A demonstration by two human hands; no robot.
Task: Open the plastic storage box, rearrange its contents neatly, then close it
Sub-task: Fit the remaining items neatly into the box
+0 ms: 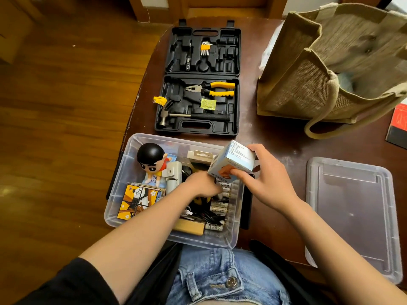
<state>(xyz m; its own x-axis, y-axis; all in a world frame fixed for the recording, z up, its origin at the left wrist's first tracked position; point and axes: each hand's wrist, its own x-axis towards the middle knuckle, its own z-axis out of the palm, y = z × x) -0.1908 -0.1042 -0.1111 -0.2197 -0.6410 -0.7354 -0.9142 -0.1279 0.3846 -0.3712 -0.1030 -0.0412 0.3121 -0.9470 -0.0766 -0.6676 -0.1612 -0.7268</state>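
The clear plastic storage box [123,194] stands open at the table's near edge. Its lid [352,216] lies flat on the table to the right. Inside are a cartoon figure [152,159], a panda picture cube [138,200], a row of batteries [220,208], black cables and a wooden block [189,226]. My right hand [268,179] holds a small white and blue carton [233,161] tilted above the box's right side. My left hand [202,184] reaches down among the contents near the batteries; its fingers are hidden.
An open black tool case [198,126] with pliers, a hammer and hex keys lies behind the box. A jute tote bag [308,84] stands at the back right. A red and black booklet [398,126] lies at the right edge. The wooden floor is to the left.
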